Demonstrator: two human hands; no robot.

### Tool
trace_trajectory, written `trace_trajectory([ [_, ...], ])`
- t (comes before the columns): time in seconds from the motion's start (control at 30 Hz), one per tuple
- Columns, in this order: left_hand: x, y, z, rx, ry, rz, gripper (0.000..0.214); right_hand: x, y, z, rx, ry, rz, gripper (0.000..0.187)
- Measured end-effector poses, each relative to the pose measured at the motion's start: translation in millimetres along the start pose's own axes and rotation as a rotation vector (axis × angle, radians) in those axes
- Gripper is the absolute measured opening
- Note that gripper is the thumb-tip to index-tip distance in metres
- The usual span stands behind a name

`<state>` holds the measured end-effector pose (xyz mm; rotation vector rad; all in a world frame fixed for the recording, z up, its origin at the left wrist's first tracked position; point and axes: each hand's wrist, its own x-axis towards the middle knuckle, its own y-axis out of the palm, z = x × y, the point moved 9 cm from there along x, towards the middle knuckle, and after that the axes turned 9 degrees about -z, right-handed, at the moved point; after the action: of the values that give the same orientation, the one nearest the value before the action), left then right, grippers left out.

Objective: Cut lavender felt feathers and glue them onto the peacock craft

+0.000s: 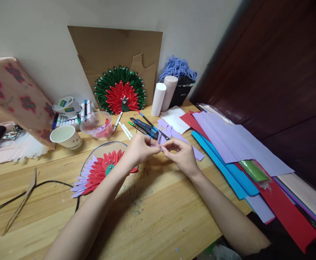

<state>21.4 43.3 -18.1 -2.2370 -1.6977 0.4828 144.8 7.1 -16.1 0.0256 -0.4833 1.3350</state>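
Over the middle of the wooden table, my left hand (141,150) and my right hand (181,156) meet fingertip to fingertip. Both pinch a small piece of lilac paper (160,146), mostly hidden by the fingers. Just beyond them lie lilac paper strips and scraps (188,143) and dark-bladed scissors (163,135), whose handles I cannot make out. Partly behind my left forearm is a round card (92,153) bearing layered red petals (99,171), lilac petals (82,180) and a green centre (109,169).
Coloured paper sheets (223,137) pile along the right edge. Markers (144,126), a plastic bowl (96,126) and a paper cup (65,137) stand behind. A finished-looking green-and-red petal fan (122,90) leans on cardboard (114,47). A black cord (55,181) crosses the left side.
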Motion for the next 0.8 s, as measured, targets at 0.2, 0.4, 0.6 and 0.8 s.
trace_trajectory([
  [0.2,-1.2,-1.1,-8.6,0.078,0.101,0.004,0.014,-0.2,-2.6,1.5,-0.007,-0.001,-0.025,0.005],
  [0.4,-1.1,0.3,-9.5,-0.035,0.069,0.172,0.015,3.1,-4.7,-0.8,0.099,0.041,-0.018,0.007],
  [0.6,-4.1,-1.1,-20.4,-0.074,0.223,0.129,0.028,6.7,-8.7,-2.2,0.122,0.056,-0.028,0.008],
  [0.8,-5.9,-5.0,-29.7,0.039,0.337,0.079,0.020,6.6,-7.2,-3.0,0.152,0.091,-0.023,0.011],
])
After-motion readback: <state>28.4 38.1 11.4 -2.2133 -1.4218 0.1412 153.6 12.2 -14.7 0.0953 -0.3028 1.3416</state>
